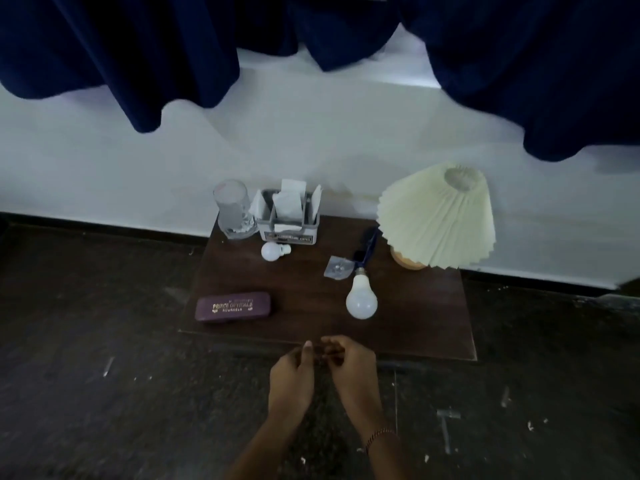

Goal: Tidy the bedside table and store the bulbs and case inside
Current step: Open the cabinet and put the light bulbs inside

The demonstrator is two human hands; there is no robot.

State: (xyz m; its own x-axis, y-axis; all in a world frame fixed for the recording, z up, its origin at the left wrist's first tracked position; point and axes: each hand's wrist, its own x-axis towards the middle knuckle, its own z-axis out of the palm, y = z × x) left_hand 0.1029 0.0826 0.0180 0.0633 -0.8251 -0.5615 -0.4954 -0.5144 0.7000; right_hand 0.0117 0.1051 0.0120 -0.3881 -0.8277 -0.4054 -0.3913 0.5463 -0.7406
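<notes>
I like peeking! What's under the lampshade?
Under the lampshade, only a bit of the round wooden base shows, standing on the table. The shade covers the rest, including any bulb.

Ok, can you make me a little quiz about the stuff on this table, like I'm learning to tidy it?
1. How many light bulbs lie on the bedside table?
2. True or false: the purple case is standing open.
3. Which is closer to the hands, the big bulb or the small bulb?

Key
1. Two.
2. False: its lid is shut and it lies flat near the table's front left corner.
3. The big bulb. It lies near the front edge, just beyond the left hand and right hand, whose fingers hold none of the table's things. The small bulb lies further back, by the grey organiser.
</notes>
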